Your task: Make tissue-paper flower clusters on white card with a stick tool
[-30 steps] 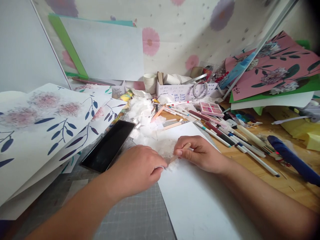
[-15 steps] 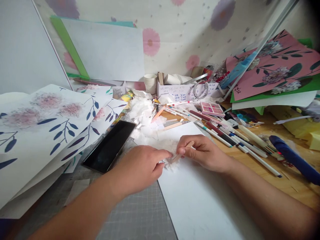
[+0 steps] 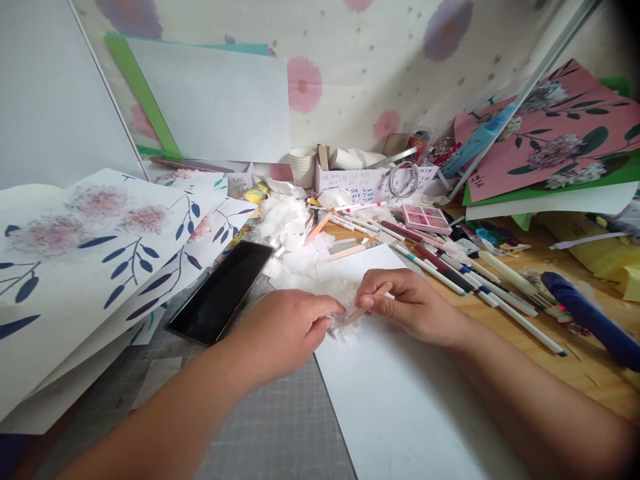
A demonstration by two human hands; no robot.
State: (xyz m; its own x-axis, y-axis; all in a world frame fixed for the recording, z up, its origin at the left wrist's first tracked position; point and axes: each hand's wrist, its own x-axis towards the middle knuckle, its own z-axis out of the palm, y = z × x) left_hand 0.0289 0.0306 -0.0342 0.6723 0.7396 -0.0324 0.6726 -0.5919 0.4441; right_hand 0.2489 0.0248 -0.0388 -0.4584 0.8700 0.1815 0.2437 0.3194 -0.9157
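Note:
My right hand (image 3: 410, 303) grips a flat wooden craft stick (image 3: 373, 302) between thumb and fingers. The stick slants down to the left, its lower end touching a ruffled clump of white tissue paper (image 3: 345, 331). At the left side of that clump, my left hand (image 3: 293, 327) has its thumb and index finger closed on the tissue's edge; the other fingers are tucked out of sight. Beneath the clump lies a sheet of white paper (image 3: 400, 400), partly covered by both hands.
A black phone (image 3: 223, 290) lies left on a grey cutting mat (image 3: 280, 420). Flower pictures (image 3: 125, 247) stand at left. Markers (image 3: 450, 267) spread over the right side. Behind are torn tissue (image 3: 283, 220), paper cups (image 3: 303, 167) and a white box (image 3: 360, 183). A pink flower picture (image 3: 540, 140) leans at right.
The stick's lower end has shifted slightly on the tissue, and the left fingertips have moved a little. Both hands stay at the clump; the whole view has shifted slightly.

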